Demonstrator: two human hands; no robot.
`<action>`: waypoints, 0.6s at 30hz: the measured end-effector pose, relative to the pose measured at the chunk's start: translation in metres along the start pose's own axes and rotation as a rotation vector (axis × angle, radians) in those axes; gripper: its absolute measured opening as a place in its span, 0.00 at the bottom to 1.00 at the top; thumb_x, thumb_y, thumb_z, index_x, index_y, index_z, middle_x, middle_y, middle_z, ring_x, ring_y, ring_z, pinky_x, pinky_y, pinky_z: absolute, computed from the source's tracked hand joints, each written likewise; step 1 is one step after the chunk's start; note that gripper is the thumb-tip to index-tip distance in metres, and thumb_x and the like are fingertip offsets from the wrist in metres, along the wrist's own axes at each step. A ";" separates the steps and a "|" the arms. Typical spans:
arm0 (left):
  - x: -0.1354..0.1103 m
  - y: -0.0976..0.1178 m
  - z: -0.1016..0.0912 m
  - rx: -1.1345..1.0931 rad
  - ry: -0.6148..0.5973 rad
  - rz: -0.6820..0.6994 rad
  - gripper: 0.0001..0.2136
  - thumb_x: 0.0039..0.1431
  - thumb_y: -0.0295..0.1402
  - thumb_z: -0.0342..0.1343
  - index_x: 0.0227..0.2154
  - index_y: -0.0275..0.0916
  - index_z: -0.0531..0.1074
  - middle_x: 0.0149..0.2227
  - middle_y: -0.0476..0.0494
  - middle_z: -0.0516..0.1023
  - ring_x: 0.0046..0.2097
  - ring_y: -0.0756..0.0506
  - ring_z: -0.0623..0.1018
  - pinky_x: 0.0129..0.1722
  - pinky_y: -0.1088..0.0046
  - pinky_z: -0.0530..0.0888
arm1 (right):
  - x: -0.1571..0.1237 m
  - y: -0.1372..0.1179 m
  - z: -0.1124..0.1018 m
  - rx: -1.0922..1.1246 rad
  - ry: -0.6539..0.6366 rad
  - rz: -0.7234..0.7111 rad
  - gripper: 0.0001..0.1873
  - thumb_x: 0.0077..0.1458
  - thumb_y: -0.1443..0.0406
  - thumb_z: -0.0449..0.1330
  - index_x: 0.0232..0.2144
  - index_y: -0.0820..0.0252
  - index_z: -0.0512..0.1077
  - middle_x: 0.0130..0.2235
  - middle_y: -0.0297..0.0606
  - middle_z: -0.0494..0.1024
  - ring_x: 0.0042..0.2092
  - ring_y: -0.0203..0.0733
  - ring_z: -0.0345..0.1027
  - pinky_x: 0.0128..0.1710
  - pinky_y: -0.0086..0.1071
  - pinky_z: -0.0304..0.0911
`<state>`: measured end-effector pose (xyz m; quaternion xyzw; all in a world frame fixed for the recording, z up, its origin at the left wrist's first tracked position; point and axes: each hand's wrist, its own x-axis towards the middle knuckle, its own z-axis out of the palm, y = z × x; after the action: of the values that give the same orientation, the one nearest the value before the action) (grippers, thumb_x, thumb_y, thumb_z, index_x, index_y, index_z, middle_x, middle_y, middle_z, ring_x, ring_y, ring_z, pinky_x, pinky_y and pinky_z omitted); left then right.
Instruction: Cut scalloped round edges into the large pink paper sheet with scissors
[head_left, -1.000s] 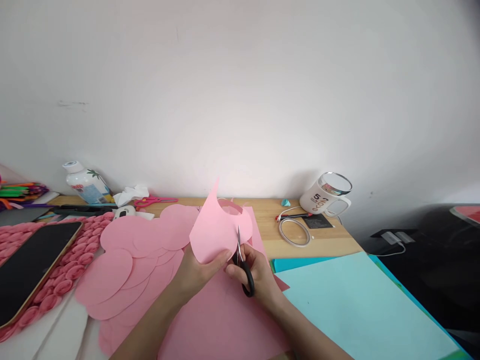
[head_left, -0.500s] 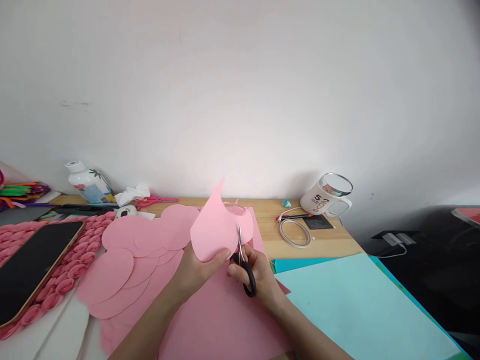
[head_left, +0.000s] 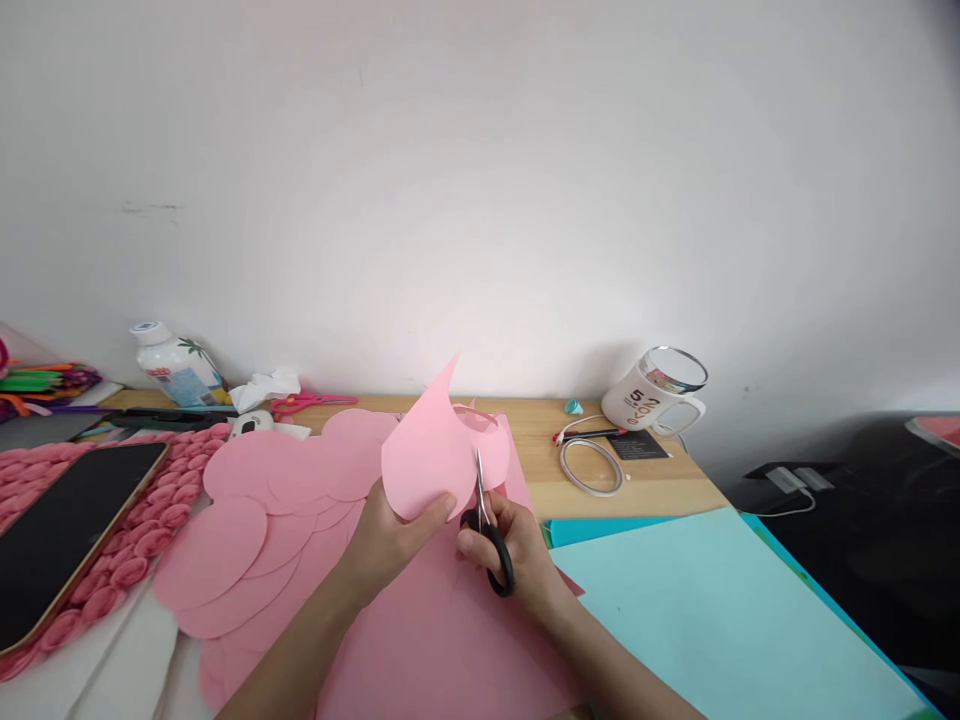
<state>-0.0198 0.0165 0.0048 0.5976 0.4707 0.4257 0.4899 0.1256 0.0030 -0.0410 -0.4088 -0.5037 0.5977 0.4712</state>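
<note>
My left hand pinches a piece of pink paper by its lower edge, thumb on the near face and the other fingers behind it. The paper has a rounded side and a pointed tip standing up. In my right hand are black-handled scissors, their blades pointing up at the paper's right edge. A curled pink strip hangs just behind the blades. Below both hands lies a large pink sheet, and to its left spreads a pile of cut pink paper circles.
A phone rests on rows of rolled pink paper roses at left. Along the wall stand a white bottle, pink scissors and a white mug. A tape roll and light blue sheets lie right.
The pink paper has turned slightly, its pointed tip shifting right. My left thumb has moved a little left and up along the paper. The scissors stay almost in place.
</note>
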 end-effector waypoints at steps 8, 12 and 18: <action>0.001 -0.004 0.001 -0.014 0.056 0.030 0.13 0.49 0.34 0.56 0.38 0.37 0.71 0.37 0.43 0.76 0.41 0.43 0.74 0.37 0.70 0.73 | -0.001 -0.002 0.002 0.002 0.001 -0.004 0.23 0.36 0.54 0.65 0.17 0.56 0.53 0.15 0.25 0.57 0.19 0.32 0.51 0.18 0.26 0.51; 0.002 -0.005 0.001 -0.007 0.056 0.041 0.11 0.49 0.34 0.55 0.36 0.36 0.71 0.35 0.44 0.76 0.38 0.44 0.75 0.35 0.71 0.73 | -0.001 -0.002 0.002 -0.020 0.006 -0.001 0.24 0.36 0.52 0.65 0.17 0.56 0.54 0.15 0.26 0.58 0.19 0.32 0.53 0.18 0.26 0.52; 0.001 -0.007 0.000 -0.017 0.067 0.033 0.11 0.49 0.34 0.56 0.37 0.37 0.71 0.35 0.45 0.77 0.39 0.44 0.75 0.35 0.72 0.74 | 0.000 -0.001 0.001 -0.060 0.018 0.003 0.23 0.36 0.51 0.64 0.16 0.57 0.55 0.15 0.26 0.58 0.18 0.32 0.54 0.18 0.26 0.53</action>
<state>-0.0206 0.0181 -0.0018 0.5866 0.4730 0.4577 0.4719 0.1252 0.0026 -0.0397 -0.4288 -0.5165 0.5792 0.4625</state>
